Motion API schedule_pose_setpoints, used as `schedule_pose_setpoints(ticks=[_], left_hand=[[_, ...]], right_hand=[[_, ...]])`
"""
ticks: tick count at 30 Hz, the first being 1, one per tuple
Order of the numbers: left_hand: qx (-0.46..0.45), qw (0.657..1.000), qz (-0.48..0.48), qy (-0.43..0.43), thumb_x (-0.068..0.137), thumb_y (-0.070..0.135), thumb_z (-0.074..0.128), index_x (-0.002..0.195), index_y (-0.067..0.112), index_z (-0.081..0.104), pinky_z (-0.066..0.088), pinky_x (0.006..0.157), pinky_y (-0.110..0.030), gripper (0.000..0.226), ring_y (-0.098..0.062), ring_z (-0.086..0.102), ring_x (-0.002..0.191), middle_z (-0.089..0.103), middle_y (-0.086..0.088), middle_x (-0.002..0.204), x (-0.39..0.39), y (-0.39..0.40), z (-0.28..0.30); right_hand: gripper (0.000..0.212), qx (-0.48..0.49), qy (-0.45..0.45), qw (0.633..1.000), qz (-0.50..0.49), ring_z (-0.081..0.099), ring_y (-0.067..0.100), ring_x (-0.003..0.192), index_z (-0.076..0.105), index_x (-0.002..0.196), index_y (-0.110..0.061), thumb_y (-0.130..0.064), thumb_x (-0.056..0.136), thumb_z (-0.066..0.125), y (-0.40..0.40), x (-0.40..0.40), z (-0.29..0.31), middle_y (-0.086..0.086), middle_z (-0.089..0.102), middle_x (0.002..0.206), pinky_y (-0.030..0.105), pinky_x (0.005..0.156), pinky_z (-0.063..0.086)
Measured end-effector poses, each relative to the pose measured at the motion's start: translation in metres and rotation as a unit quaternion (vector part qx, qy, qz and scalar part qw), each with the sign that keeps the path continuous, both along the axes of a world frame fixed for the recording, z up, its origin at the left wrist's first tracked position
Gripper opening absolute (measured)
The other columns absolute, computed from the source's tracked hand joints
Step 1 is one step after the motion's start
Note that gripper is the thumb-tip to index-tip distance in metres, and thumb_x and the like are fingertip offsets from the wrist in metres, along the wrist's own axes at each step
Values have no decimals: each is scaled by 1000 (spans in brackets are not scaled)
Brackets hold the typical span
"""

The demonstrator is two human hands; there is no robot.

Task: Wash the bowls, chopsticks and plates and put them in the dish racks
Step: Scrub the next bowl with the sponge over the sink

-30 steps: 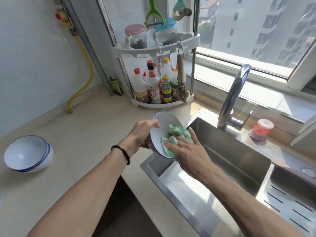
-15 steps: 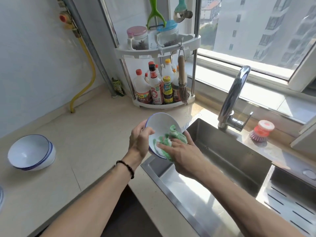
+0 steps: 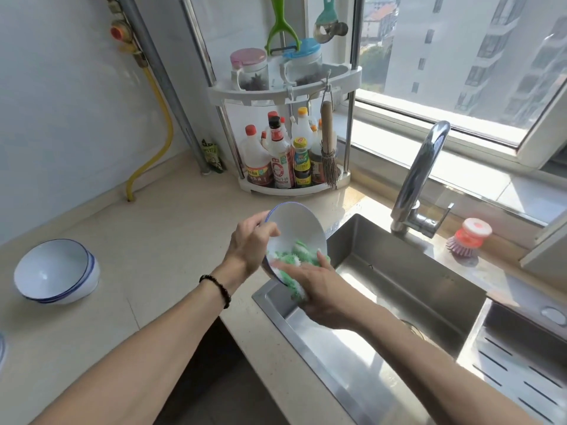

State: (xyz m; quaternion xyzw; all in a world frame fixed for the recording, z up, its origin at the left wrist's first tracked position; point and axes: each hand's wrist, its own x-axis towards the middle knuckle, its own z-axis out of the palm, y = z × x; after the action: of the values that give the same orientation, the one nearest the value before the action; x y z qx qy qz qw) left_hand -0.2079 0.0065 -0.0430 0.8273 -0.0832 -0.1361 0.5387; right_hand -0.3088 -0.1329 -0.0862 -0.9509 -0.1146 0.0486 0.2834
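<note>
My left hand [image 3: 250,245] grips the rim of a white bowl with a blue edge [image 3: 299,225], tilted over the left corner of the steel sink [image 3: 399,289]. My right hand [image 3: 319,289] presses a green and white dishcloth [image 3: 291,259] against the bowl's inside lower part. Stacked white bowls with blue rims [image 3: 56,271] stand on the counter at the far left. No chopsticks or plates can be made out.
A curved tap [image 3: 420,176] rises behind the sink, a red dish brush [image 3: 469,237] right of it. A corner rack with sauce bottles [image 3: 285,154] stands at the back. A slotted steel tray [image 3: 521,372] fills the right basin. A yellow hose [image 3: 153,130] runs down the wall.
My left hand shifted its hold from the bowl's back to its upper rim, tipping the opening more toward me. My right hand and the cloth slid down to the bowl's lower part.
</note>
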Motion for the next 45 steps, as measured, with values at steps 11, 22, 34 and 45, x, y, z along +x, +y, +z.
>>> schedule_pose_setpoints(ticks=[11, 22, 34, 45], left_hand=[[-201, 963, 160, 85, 69, 32, 62, 108, 20, 64, 56, 77, -42, 41, -23, 67, 93, 69, 0, 100, -28, -22, -27], [-84, 989, 124, -20, 68, 34, 54, 63, 28, 63, 44, 69, -39, 13, -25, 54, 74, 61, 3, 68, -12, -17, -17], [-3, 995, 16, 97, 63, 42, 62, 84, 9, 63, 45, 55, -32, 39, -32, 59, 72, 60, -21, 84, 4, -12, 9], [-246, 940, 195, 137, 66, 29, 58, 103, 3, 61, 48, 66, -35, 45, -27, 62, 79, 66, -17, 95, -23, -23, -29]], right_hand=[[21, 69, -162, 972, -157, 60, 29, 70, 64, 87, -19, -5, 72, 65, 25, 20, -4, 3, 68, 72, 48, 91, 48], [74, 13, 39, 999, -11, 21, 20, 148, 26, 154, -41, 0, 95, 46, 5, 9, 5, 5, 49, 149, 44, 122, -14], [63, -88, -70, 994, -7, 34, 17, 146, 37, 149, -40, -11, 95, 55, -18, 3, -5, -6, 56, 143, 47, 121, -17], [47, -53, -83, 993, -71, 64, 25, 109, 60, 131, -26, -9, 87, 58, 9, 16, 7, 1, 73, 106, 53, 123, 10]])
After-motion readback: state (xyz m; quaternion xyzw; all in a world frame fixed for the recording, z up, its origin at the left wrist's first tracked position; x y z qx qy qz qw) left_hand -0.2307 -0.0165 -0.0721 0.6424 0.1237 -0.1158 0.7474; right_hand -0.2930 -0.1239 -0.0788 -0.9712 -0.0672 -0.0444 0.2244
